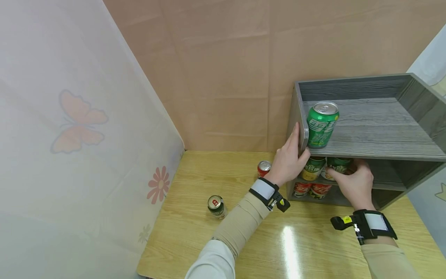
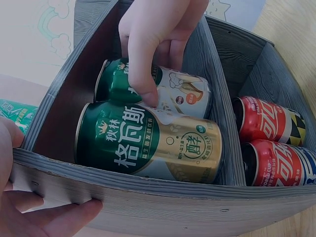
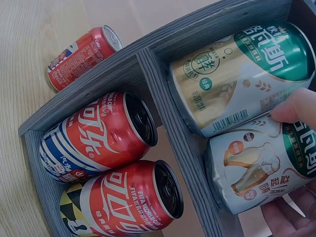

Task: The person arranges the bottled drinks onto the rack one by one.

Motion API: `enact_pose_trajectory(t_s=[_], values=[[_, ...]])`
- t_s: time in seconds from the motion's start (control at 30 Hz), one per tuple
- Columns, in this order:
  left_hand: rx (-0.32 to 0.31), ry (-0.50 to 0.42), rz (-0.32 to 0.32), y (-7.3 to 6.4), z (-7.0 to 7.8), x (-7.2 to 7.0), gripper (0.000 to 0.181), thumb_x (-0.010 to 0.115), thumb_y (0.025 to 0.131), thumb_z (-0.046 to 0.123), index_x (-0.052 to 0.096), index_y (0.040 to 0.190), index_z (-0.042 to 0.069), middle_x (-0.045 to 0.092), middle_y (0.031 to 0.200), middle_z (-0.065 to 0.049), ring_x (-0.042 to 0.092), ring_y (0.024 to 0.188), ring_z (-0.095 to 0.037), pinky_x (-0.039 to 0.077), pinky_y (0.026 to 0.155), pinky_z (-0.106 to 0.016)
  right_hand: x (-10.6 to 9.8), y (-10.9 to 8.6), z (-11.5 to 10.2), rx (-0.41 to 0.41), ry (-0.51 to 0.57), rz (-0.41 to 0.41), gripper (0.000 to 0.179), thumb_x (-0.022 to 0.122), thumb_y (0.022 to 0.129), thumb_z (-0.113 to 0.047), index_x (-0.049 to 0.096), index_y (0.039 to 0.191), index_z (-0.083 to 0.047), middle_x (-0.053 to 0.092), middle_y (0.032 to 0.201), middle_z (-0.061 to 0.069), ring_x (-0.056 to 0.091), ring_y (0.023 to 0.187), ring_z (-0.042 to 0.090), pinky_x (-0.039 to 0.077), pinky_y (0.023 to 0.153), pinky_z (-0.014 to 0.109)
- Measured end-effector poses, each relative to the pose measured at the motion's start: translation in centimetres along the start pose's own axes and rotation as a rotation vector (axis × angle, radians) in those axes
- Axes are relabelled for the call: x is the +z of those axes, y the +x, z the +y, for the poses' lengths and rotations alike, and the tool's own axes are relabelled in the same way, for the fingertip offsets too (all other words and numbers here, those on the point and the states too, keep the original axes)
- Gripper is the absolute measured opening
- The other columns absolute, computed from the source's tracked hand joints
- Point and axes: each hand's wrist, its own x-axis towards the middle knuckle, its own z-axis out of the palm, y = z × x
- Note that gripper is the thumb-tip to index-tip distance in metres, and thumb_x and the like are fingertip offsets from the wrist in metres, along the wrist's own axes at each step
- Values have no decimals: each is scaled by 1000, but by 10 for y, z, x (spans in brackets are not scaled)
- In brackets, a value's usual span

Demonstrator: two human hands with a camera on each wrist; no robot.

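On the middle level of a grey wooden shelf (image 1: pixel 369 124), my right hand (image 1: pixel 357 182) holds a green-and-white drink can (image 3: pixel 252 170), thumb on one side and fingers around the other. Directly beside it stands a green-and-gold can (image 2: pixel 163 143), close to the thumb. My left hand (image 1: pixel 287 162) grips the front edge of the shelf's left side panel, its fingers lying along the outer face. A green can (image 1: pixel 322 128) stands on the top level near that hand. Two red cola cans (image 3: pixel 98 138) stand side by side on the bottom level.
Left of the shelf, a red can (image 1: pixel 263 168) stands on the wooden table (image 1: pixel 184 240), partly behind my left hand. A dark green can (image 1: pixel 216 207) stands nearer, beside my left forearm. A brown cloth backdrop (image 1: pixel 223 77) hangs behind, and a pale patterned sheet (image 1: pixel 104 186) at left.
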Motion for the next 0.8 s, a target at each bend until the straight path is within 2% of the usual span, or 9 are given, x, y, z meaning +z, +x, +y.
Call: enact_pose_trajectory(t_s=[0.23,0.4,0.53,0.8], values=[[-4,12,-5,0,0,0,79,51,104,27,1,165,15,21,166,1,60,69,-10,46,55,-18,1,0,0,-14,3,0,65,86,81,-19,58,134,3,61,121,19,45,90,-6,37,72,11],[4,33,0,1,-1,0,79,50,104,27,2,165,14,22,166,0,68,90,-15,53,69,-20,1,2,0,-14,0,-10,65,86,81,-20,57,135,3,61,121,20,45,90,-5,37,72,11],[8,42,-4,1,-1,0,78,49,104,28,1,165,15,22,166,-1,66,109,-18,54,83,-24,2,4,2,-8,-4,-21,66,86,81,-22,56,135,4,60,121,20,48,90,0,37,70,13],[5,46,-4,1,-1,1,78,48,104,29,0,165,15,21,166,0,65,113,-18,54,87,-25,2,3,4,-20,-10,-19,68,86,81,-22,55,137,1,58,124,17,46,92,-3,36,73,11]])
